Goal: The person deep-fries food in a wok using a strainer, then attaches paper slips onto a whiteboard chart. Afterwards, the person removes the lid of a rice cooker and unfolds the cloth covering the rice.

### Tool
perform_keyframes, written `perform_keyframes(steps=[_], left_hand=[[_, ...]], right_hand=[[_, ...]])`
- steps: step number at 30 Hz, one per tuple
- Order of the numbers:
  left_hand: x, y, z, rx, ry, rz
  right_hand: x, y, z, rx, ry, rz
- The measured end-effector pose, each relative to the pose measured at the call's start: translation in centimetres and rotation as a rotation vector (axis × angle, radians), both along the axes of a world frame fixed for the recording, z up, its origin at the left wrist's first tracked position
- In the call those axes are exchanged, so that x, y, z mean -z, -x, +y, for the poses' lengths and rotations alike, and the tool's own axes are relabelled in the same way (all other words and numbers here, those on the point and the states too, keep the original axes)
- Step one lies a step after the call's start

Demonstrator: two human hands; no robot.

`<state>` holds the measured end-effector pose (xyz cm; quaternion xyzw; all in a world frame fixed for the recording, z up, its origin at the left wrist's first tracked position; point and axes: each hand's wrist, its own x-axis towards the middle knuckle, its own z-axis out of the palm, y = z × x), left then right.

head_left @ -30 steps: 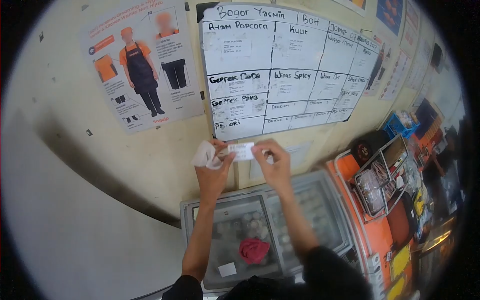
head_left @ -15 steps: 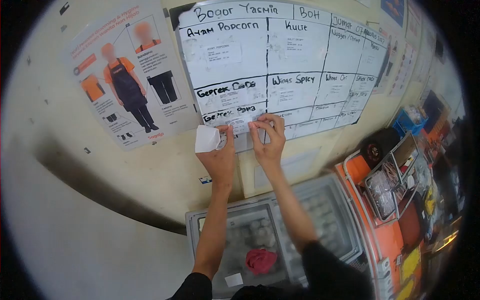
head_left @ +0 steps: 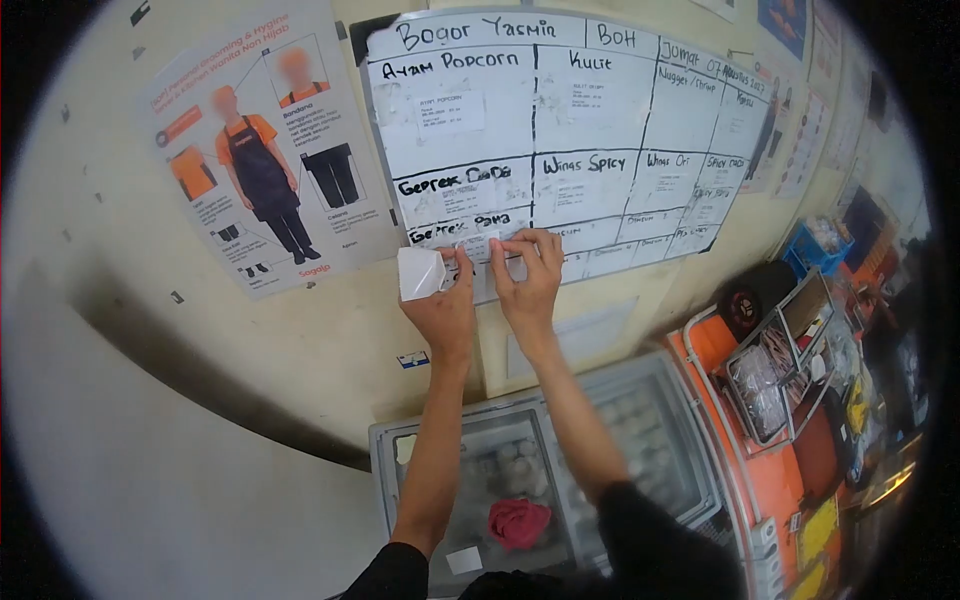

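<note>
Both hands are raised at the lower left part of a whiteboard (head_left: 590, 130) with black handwriting and small printed labels. A small white label (head_left: 476, 245) lies against the board between my fingertips, in the lower left box. My left hand (head_left: 440, 305) is closed, with thumb and finger at the label's left edge and a folded white paper (head_left: 420, 273) also held in it. My right hand (head_left: 529, 280) pinches at the label's right edge, its other fingers curled near the board.
Below the board is a glass-topped freezer (head_left: 480, 410) bearing a crumpled red cloth (head_left: 518, 524) and a white paper piece (head_left: 464, 560). At the right are an orange surface (head_left: 770, 480), a wire basket (head_left: 760, 390) and a blue crate (head_left: 820, 248). A poster (head_left: 250, 150) hangs left.
Both hands have risen from below the board's lower edge to its lower left boxes, bringing the label against the surface. Over the last half second they have shifted only slightly.
</note>
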<state>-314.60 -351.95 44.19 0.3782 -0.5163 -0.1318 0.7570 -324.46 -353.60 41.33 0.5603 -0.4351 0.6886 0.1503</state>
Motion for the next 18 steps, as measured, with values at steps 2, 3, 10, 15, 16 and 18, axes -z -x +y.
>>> perform_keyframes(steps=[2, 3, 10, 15, 16, 18], left_hand=[[-0.9, 0.0, 0.8, -0.104, 0.030, -0.041], [-0.5, -0.3, 0.3, -0.105, 0.040, -0.035], [0.0, -3.2, 0.0, 0.059, 0.049, 0.016], [5.5, -7.0, 4.1, -0.086, -0.187, -0.138], [8.1, -8.6, 5.8, 0.007, -0.350, -0.069], [16.9, -10.8, 8.7, -0.212, -0.574, -0.040]], right_hand=[[-0.3, -0.2, 0.3, 0.011, -0.012, 0.005], [-0.5, -0.3, 0.5, 0.026, -0.028, 0.005], [-1.0, -0.8, 0.7, 0.285, -0.118, -0.147], [-0.1, -1.6, -0.2, 0.314, -0.052, 0.054], [0.3, -1.0, -0.9, 0.323, -0.051, 0.060], [1.3, 0.1, -2.1, 0.296, -0.038, -0.024]])
